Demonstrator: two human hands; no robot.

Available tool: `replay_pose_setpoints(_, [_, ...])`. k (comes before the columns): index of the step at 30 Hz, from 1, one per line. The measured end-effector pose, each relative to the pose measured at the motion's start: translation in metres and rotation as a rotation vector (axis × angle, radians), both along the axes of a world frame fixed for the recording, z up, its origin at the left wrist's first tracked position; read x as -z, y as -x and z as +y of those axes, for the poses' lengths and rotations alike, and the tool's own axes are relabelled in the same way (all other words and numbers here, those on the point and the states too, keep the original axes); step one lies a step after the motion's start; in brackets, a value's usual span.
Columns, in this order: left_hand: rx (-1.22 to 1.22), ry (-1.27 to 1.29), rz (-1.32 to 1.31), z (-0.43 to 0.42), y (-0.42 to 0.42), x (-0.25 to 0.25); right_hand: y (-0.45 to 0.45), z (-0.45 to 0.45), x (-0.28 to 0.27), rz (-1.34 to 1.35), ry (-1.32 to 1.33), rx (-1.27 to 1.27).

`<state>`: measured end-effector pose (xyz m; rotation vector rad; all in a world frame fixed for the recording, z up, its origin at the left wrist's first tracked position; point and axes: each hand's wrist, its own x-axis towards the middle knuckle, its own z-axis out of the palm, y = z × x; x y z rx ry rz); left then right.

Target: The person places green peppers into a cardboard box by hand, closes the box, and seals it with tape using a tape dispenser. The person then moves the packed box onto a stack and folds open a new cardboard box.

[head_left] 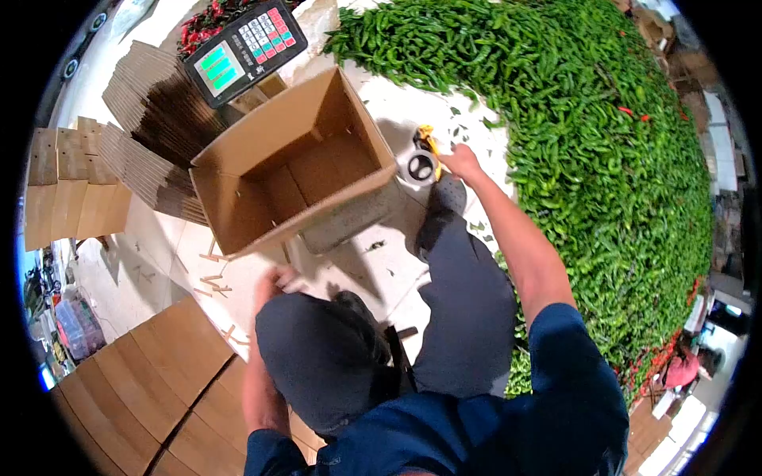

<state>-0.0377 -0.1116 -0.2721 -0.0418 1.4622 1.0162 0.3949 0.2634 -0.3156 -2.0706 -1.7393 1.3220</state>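
Note:
An open, empty cardboard box (294,170) rests tilted on a scale platform (349,218); the scale's display and keypad (246,51) stand behind it. Beside my right knee, a tape dispenser (422,164) with yellow parts and a roll of tape is on the floor. My right hand (462,163) is at the dispenser's yellow part, its fingers closed together. My left hand (279,283) hangs blurred below the box's near edge, beside my left knee; its fingers are smeared by motion.
A big heap of green peppers (603,159) covers the right side. Folded cardboard (155,119) stands left of the box. Closed cartons (151,381) are at lower left. Red peppers (210,28) lie behind the scale. Another person (683,369) is at far right.

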Motion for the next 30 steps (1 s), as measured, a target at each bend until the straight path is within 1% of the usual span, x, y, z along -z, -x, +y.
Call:
replay_pose_setpoints(1, [0.112,0.03,-0.016,-0.008,-0.026,0.004,-0.002,0.001,0.018,-0.142,-0.068,-0.071])
replay_pose_setpoints(2, [0.652,-0.321,0.422,-0.03,-0.035,0.045,-0.002,0.001,0.03,-0.17,-0.03,-0.066])
replay_pose_setpoints(3, [0.518,-0.085,0.229,-0.024,-0.05,0.055,0.003,0.0,0.039,-0.202,0.008,-0.064])
replay_pose_setpoints(5, [0.219,0.358,-0.181,-0.006,-0.098,0.069,0.022,-0.004,0.026,-0.305,0.071,-0.12])
replay_pose_setpoints(6, [0.107,0.351,-0.271,0.003,-0.11,0.071,0.024,-0.005,0.037,-0.308,0.049,-0.172])
replay_pose_setpoints(7, [-0.072,0.278,-0.344,0.005,-0.115,0.079,0.024,-0.004,0.048,-0.312,0.027,-0.221])
replay_pose_setpoints(9, [-0.241,0.103,-0.328,0.011,-0.118,0.09,0.027,-0.003,0.055,-0.357,0.015,-0.264])
replay_pose_setpoints(11, [-0.222,0.021,-0.28,0.028,-0.11,0.084,0.026,0.004,0.06,-0.388,0.052,-0.274])
replay_pose_setpoints(12, [-0.208,-0.018,-0.259,0.033,-0.107,0.082,0.025,0.011,0.064,-0.358,0.076,-0.282])
replay_pose_setpoints(14, [-0.195,-0.062,-0.278,0.03,-0.1,0.103,0.021,0.017,0.072,-0.302,0.129,-0.288])
replay_pose_setpoints(15, [-0.185,-0.085,-0.288,0.027,-0.097,0.114,0.021,0.019,0.076,-0.3,0.079,-0.313])
replay_pose_setpoints(16, [-0.182,-0.083,-0.271,0.034,-0.097,0.108,0.024,0.021,0.077,-0.299,0.029,-0.336])
replay_pose_setpoints(19, [-0.185,-0.044,-0.3,0.001,-0.084,0.175,0.037,0.025,0.081,-0.296,-0.062,-0.353])
replay_pose_setpoints(20, [-0.137,-0.007,-0.331,0.006,-0.083,0.16,0.048,0.025,0.071,-0.342,-0.07,-0.348])
replay_pose_setpoints(21, [-0.088,0.024,-0.362,0.02,-0.083,0.128,0.06,0.026,0.06,-0.389,-0.083,-0.342])
replay_pose_setpoints(22, [-0.04,0.057,-0.393,0.033,-0.084,0.1,0.066,0.029,0.061,-0.417,-0.114,-0.354])
replay_pose_setpoints(23, [0.074,0.075,-0.379,0.037,-0.083,0.089,0.07,0.033,0.061,-0.443,-0.147,-0.371])
replay_pose_setpoints(25, [0.288,0.105,-0.342,0.037,-0.077,0.069,0.074,0.042,0.051,-0.397,-0.191,-0.434])
replay_pose_setpoints(26, [0.425,0.073,-0.224,0.038,-0.077,0.057,0.076,0.048,0.051,-0.365,-0.211,-0.433])
replay_pose_setpoints(29, [0.591,0.129,-0.205,0.026,-0.055,0.072,0.086,0.072,0.047,-0.328,-0.243,-0.465])
replay_pose_setpoints(30, [0.606,0.135,-0.21,-0.034,-0.04,0.048,0.092,0.081,0.047,-0.346,-0.248,-0.489])
